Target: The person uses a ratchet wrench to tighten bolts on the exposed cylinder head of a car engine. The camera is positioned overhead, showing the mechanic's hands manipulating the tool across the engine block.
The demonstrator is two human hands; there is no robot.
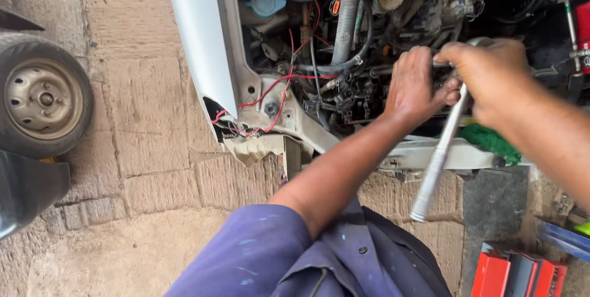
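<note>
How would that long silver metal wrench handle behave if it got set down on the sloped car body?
The wrench handle looks like rigid steel, so probably stiff and fairly heavy for its width. Its round, smooth shaft would likely roll or slide. The right hand grips its top end.

Stone floor (141,118), made of big tan blocks with cracks and dirt between them. By the left edge, 1 dusty wheel (43,101) with a black tire, standing on the stones. Just under it, near the bottom left corner, a dark car part (24,195), partly cut off. In the bottom right corner, a red metal toolbox (516,275), open, flat on the ground. Right above it, a dark flat slab (495,205). At the right edge, a blue thing (565,238), too cut off to tell what.
</note>
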